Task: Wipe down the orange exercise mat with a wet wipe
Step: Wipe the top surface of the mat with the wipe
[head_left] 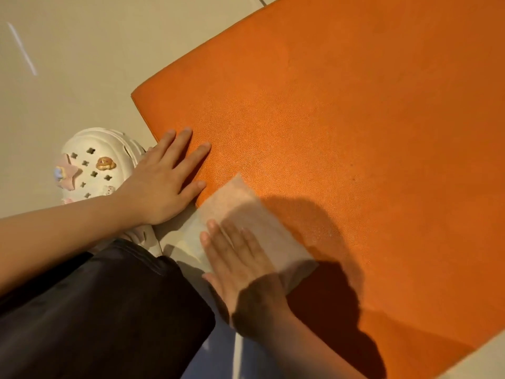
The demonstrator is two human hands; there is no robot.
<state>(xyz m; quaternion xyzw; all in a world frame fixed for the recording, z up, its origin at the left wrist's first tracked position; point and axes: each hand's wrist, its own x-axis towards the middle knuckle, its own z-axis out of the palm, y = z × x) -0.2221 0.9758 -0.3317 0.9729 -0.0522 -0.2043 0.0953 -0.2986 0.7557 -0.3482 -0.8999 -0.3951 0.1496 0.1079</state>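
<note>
The orange exercise mat (341, 119) lies on a pale tiled floor and fills the right side of the head view. A white wet wipe (246, 212) is spread flat over the mat's near left edge, partly hanging onto the floor. My right hand (240, 266) presses flat on the wipe with straight fingers. My left hand (166, 176) rests flat on the mat's edge just left of the wipe, fingers straight and spread, holding nothing.
A white clog (93, 165) with charms stands on the floor (68, 64) beside the mat's corner, under my left wrist. My dark trouser leg (95, 310) fills the lower left. A shadow falls over the mat near my right hand.
</note>
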